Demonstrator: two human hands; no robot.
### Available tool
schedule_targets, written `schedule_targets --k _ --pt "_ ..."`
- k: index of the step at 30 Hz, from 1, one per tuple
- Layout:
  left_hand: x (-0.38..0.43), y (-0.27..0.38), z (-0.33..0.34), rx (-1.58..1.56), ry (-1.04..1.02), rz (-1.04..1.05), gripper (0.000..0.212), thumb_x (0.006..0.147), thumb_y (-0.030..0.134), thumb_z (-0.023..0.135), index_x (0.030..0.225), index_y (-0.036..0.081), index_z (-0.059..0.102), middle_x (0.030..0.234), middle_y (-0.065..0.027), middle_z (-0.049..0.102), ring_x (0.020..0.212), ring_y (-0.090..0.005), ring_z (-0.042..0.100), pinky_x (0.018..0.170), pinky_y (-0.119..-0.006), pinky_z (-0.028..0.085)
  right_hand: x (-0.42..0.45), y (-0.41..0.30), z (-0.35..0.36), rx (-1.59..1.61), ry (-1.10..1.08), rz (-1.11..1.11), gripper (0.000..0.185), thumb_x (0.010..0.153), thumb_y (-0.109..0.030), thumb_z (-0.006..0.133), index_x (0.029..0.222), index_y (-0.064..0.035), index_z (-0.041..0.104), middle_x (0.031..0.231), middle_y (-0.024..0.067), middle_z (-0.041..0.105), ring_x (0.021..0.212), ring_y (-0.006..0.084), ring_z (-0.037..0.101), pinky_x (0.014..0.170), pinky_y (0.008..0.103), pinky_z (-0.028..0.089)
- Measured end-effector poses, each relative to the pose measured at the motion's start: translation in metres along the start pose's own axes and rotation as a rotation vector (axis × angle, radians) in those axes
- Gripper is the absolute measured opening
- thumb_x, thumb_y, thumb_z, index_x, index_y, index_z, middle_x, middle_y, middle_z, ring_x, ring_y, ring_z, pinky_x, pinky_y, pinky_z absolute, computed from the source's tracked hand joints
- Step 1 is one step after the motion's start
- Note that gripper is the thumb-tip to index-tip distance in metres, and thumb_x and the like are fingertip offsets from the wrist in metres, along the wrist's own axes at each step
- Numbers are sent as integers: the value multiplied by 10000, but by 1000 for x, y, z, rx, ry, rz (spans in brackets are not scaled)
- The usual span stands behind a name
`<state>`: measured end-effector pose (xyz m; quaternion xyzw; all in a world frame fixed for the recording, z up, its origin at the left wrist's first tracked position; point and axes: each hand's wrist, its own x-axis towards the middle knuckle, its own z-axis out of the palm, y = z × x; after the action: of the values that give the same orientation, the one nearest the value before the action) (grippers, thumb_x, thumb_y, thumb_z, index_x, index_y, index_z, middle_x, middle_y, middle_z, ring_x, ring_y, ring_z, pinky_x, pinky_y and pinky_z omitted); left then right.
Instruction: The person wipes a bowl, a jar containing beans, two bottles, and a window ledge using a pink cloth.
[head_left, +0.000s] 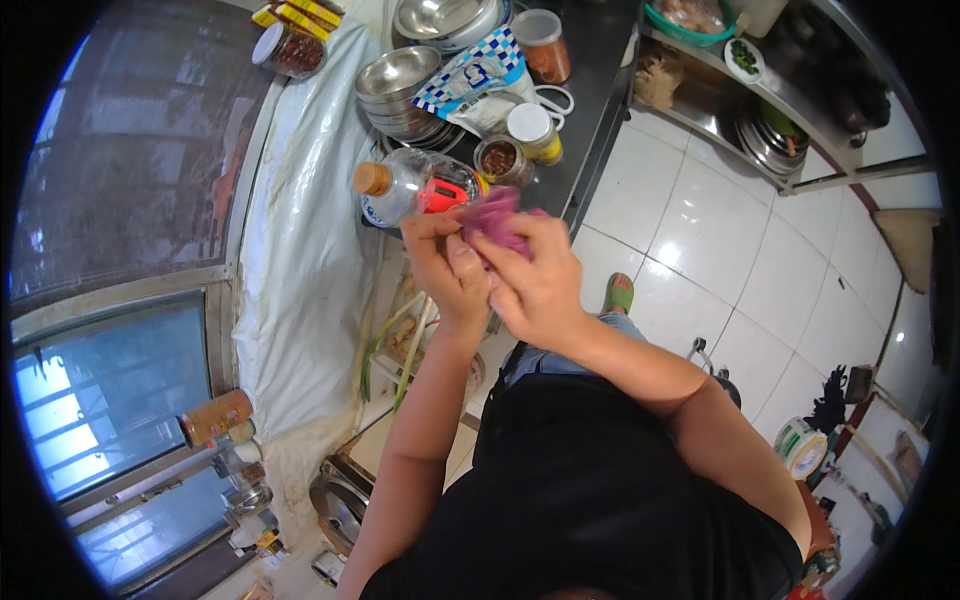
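In front of my chest I hold a crumpled purple bundle (495, 225), cloth or thin plastic; motion blur hides which. The fingers of my right hand (546, 281) are curled around its right side. My left hand (454, 277) pinches its left edge between thumb and bent index finger, and the two hands touch at the thumbs. Just beyond them a clear plastic bottle (397, 191) with an orange cap lies on its side on the dark counter (581, 142). An open jar of dried reddish pieces (501, 160) stands behind the bundle.
Stacked steel bowls (397, 82), a blue-and-white checked packet (476, 82), a white-lidded jar (534, 131), white-handled scissors (556, 101) and a tub of red powder (541, 49) crowd the counter. Right, a steel shelf (697, 112) stands over white floor tiles (705, 210). Spring onions (409, 356) lie below my left forearm.
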<state>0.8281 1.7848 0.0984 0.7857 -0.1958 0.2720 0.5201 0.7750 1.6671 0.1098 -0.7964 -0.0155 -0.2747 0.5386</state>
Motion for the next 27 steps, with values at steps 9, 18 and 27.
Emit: schedule_targets --k 9,18,27 --pt "-4 -1 7 -10 87 -119 243 877 46 648 999 26 439 923 -84 511 745 -122 512 669 -234 444 64 96 39 405 -635 84 175 842 -187 500 920 -44 563 952 163 501 921 328 517 813 410 446" --pt "2 9 17 -55 72 -192 203 933 35 590 1022 30 408 936 -106 551 795 -122 578 731 -233 470 -47 187 43 251 -360 235 330 858 -203 508 1147 -43 519 1082 174 480 1068 359 467 951 422 366" --pt "1 8 14 43 111 -163 192 931 47 590 1019 17 422 949 -104 542 808 -131 595 726 -231 474 -30 158 38 520 -242 43 218 815 -87 567 1011 -4 612 1185 164 464 1147 287 460 1027 345 341"
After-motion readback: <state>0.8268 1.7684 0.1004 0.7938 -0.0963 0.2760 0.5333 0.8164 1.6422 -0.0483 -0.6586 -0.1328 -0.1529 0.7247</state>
